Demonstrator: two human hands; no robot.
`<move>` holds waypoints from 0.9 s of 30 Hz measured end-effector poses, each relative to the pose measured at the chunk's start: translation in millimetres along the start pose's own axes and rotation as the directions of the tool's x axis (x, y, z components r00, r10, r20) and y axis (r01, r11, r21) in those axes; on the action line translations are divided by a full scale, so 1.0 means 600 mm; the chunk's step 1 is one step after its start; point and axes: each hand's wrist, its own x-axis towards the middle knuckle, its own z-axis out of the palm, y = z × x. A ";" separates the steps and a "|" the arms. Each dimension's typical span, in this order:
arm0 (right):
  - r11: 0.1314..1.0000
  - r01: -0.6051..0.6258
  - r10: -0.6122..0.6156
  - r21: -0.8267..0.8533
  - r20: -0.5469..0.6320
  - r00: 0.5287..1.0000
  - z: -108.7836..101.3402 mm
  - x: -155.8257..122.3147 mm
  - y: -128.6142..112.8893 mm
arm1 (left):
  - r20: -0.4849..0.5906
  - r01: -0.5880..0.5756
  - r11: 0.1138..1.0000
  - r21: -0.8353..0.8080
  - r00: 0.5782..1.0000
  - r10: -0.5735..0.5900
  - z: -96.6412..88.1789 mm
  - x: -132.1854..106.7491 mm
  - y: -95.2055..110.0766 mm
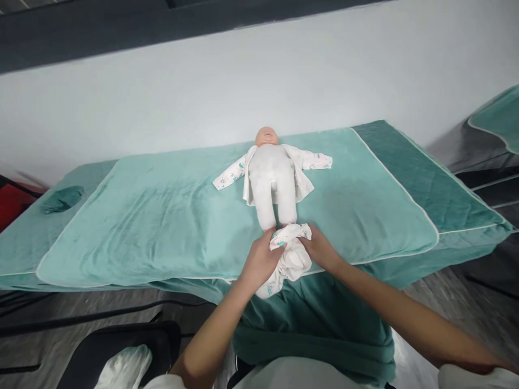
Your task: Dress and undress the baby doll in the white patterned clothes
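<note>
A baby doll lies on its back on a teal padded bed, head toward the wall. An open white printed top is spread under its arms. At the doll's feet is a bunched pair of white printed trousers. My left hand grips the left side of the bunched cloth, fingers curled round it. My right hand pinches its right side near the doll's foot.
A teal towel with white piping covers the bed. The bed's round face hole is at the far left. A white wall runs behind. Another teal bed stands at right. A black stool is below left.
</note>
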 end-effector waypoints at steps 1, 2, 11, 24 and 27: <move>0.999 -0.030 0.030 0.037 -0.005 1.000 0.001 -0.002 -0.004 | -0.023 0.010 0.997 -0.072 1.000 -0.012 0.002 -0.002 -0.002; 0.995 -0.056 0.056 0.086 -0.001 0.998 0.001 -0.002 -0.008 | -0.039 0.025 0.991 -0.134 0.999 -0.030 0.004 -0.003 -0.003; 0.916 -0.024 0.046 0.400 -0.045 0.998 0.015 0.044 -0.030 | -0.207 0.004 0.983 -0.185 0.977 -0.043 0.026 0.023 0.006; 0.928 -0.005 0.046 0.372 -0.101 0.994 -0.012 0.125 -0.028 | -0.072 0.022 0.956 -0.293 0.996 -0.044 -0.025 0.106 0.028; 0.910 0.003 0.042 0.415 -0.099 0.994 -0.021 0.132 -0.017 | 0.058 0.043 0.915 -0.402 0.998 -0.022 -0.039 0.126 0.042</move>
